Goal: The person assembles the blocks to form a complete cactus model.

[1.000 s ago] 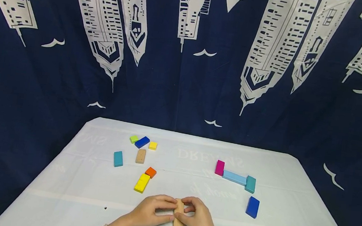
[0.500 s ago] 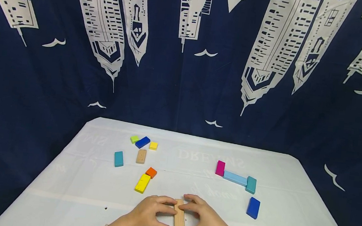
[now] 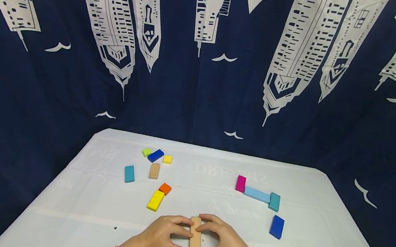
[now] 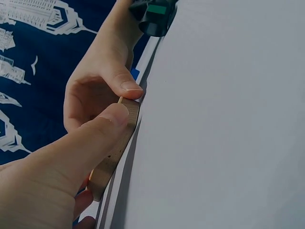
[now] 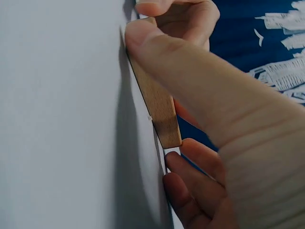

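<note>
A long plain wooden block (image 3: 194, 242) lies lengthwise near the table's front, between both hands. From its left side the left hand (image 3: 164, 234) holds it, thumb at the near end and fingertips along the far part. The right hand (image 3: 223, 241) grips it from the other side in a mirrored pose. In the left wrist view, the left thumb presses the side of the wooden block (image 4: 107, 169), with the right thumb at its end. The right wrist view shows the right thumb over one end of the wooden block (image 5: 159, 114).
Left of centre on the white table (image 3: 65, 214) lie a yellow block (image 3: 155, 200), an orange block (image 3: 165, 189), a teal block (image 3: 129, 174) and several others. On the right, a magenta block (image 3: 240, 184), light blue block (image 3: 257, 194) and teal block (image 3: 274, 202) adjoin; a blue block (image 3: 276, 227) lies nearer.
The right hand has spread its grip: its thumb moved from the block's middle to its near end. The left thumb also slid down to the near end. The block stays about in place.
</note>
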Demonstrator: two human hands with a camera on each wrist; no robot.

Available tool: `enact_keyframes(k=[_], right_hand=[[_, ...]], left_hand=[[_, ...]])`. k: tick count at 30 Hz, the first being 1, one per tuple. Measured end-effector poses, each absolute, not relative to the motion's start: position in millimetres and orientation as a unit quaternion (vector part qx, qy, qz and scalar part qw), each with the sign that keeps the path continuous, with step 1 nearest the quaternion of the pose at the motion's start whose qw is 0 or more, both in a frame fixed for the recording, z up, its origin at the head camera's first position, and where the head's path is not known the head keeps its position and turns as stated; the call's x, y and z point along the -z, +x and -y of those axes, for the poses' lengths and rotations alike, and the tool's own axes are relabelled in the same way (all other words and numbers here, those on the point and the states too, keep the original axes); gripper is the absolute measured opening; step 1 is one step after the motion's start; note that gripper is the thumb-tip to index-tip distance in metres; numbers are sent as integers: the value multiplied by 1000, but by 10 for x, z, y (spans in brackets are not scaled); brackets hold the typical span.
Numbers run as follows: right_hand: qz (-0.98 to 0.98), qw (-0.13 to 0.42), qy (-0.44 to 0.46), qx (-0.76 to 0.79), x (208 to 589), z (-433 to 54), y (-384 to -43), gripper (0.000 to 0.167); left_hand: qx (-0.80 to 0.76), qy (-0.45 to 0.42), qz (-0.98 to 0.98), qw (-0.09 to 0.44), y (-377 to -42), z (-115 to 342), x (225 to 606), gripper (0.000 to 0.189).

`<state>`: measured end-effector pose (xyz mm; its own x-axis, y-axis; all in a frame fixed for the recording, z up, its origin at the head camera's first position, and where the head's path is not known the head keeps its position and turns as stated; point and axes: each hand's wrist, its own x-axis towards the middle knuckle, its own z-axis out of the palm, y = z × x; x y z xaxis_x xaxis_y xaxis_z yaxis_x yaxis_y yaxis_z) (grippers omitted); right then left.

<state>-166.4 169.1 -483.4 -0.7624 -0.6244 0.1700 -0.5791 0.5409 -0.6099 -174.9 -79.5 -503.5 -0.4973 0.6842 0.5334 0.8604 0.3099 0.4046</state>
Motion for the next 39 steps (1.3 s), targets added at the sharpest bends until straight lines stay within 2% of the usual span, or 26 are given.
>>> enact_keyframes(k=[14, 21, 31, 39], right_hand=[[-866, 2, -350, 358, 4907, -1705, -1672, 50], [-866, 7, -350, 357, 4904, -1703, -1670, 50], [-857, 17, -346, 382, 4879, -1720, -1695, 62], [-848, 30, -326, 416, 4780, -1768, -1721, 54]], left_hand=[[330, -489, 796, 136, -1752, 793, 5034, 36], [330, -491, 794, 141, -1749, 792, 5037, 35], [325, -497, 790, 150, -1761, 781, 5034, 34], [330, -490, 795, 139, -1748, 786, 5033, 34]])
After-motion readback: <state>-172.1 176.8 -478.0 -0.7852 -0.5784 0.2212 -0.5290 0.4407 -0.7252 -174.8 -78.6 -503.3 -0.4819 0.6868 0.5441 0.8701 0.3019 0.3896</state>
